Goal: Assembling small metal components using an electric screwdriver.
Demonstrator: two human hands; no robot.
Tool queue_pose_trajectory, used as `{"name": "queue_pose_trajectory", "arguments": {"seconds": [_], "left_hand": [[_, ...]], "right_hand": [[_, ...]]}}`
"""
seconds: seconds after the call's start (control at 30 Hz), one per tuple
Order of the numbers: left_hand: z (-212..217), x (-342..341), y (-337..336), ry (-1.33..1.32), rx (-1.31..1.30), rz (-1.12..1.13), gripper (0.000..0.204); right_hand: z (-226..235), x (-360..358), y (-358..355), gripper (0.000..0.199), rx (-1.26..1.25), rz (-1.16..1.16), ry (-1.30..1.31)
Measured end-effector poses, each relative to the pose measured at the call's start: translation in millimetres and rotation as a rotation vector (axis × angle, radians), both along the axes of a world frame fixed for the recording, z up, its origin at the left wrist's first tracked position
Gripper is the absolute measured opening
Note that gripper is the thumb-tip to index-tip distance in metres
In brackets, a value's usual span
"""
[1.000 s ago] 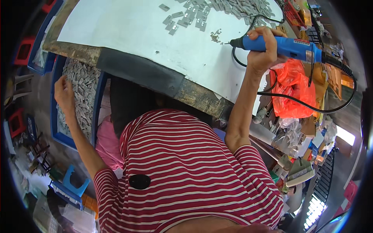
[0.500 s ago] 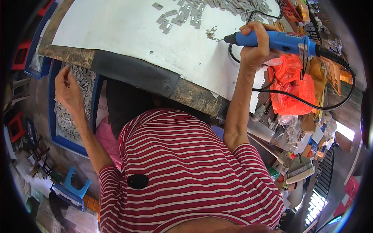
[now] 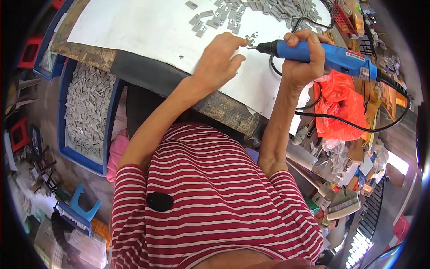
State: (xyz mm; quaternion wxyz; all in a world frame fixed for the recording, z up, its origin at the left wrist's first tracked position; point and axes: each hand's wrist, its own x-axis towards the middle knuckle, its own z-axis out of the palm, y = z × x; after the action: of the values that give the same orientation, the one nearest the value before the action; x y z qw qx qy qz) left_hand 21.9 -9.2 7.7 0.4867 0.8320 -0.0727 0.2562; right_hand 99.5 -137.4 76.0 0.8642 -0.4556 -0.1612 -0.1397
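My right hand (image 3: 305, 58) is wrapped around a blue electric screwdriver (image 3: 329, 57), held almost level above the white work surface (image 3: 134, 27), its black nose and thin bit pointing left. Close to the bit's tip is my left hand (image 3: 219, 60), index finger stretched out and thumb apart from it. Whether that finger touches the bit cannot be made out. Just behind the tip lies a small heap of tiny screws (image 3: 251, 38). Farther back, small grey rectangular pieces (image 3: 219, 15) lie loosely spread, some with a dark mark, and a denser pile (image 3: 286, 10) continues to the right.
A blue tray (image 3: 83, 161) full of grey pieces (image 3: 87, 107) stands left of the table's worn wooden edge (image 3: 85, 54). The screwdriver's black cable (image 3: 345, 127) loops on the right past a red plastic bag (image 3: 338, 107). Clutter fills the right side.
My left hand has left the tray of grey pieces and come right, over the table to the screwdriver's tip. The screwdriver stays in my right hand, nearly in place.
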Motion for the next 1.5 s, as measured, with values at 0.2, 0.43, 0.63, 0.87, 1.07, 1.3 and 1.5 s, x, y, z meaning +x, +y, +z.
{"name": "queue_pose_trajectory", "arguments": {"seconds": [0.2, 0.43, 0.63, 0.87, 1.07, 1.3, 1.5], "left_hand": [[-11, 10, -9, -0.012, 0.04, 0.081, 0.019], [-12, 8, -7, 0.07, -0.027, 0.062, 0.016], [-14, 8, -6, 0.08, -0.009, 0.055, 0.018], [-14, 7, -5, 0.042, -0.032, 0.076, 0.018], [-12, 7, -5, 0.049, -0.035, 0.063, 0.014], [-1, 4, 2, 0.384, -0.467, -0.069, 0.015], [-3, 2, 11, 0.44, -0.903, -0.277, 0.017]], "right_hand": [[-1, -3, -4, 0.015, -0.066, 0.104, 0.043], [-1, -3, -3, 0.013, -0.023, 0.139, 0.062], [-1, -3, -4, 0.012, 0.014, 0.166, 0.077], [-1, -2, -5, 0.012, -0.002, 0.13, 0.065], [-1, -1, -5, 0.012, -0.012, 0.12, 0.07], [1, -2, -9, 0.014, 0.051, 0.146, 0.086], [6, -2, -14, 0.022, 0.19, 0.241, 0.106]]}}
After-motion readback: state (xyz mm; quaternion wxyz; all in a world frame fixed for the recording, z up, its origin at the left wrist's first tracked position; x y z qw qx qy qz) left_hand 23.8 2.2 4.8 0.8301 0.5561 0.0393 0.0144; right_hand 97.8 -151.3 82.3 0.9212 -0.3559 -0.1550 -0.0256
